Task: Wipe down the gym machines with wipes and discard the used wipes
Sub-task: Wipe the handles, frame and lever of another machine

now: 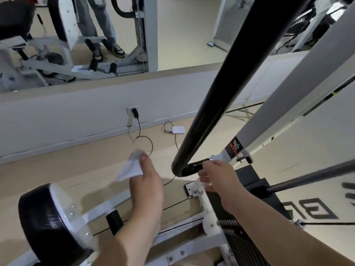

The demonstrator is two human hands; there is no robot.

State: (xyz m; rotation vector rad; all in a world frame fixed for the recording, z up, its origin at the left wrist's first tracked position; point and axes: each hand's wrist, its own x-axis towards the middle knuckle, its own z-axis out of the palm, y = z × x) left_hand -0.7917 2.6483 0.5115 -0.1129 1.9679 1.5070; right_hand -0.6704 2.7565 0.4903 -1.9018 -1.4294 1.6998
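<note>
A person's left hand is pinching a crumpled white wipe between thumb and fingers, above the tan floor. The right hand is reaching to the curved black padded bar of a white gym machine, fingers curled at its lower bend; whether it is grasping is unclear.

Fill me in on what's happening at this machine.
A person is cleaning a white gym machine. The left hand pinches a crumpled white wipe in the air above the floor. The right hand reaches to the base of the curved black bar, near the weight stack.
</note>
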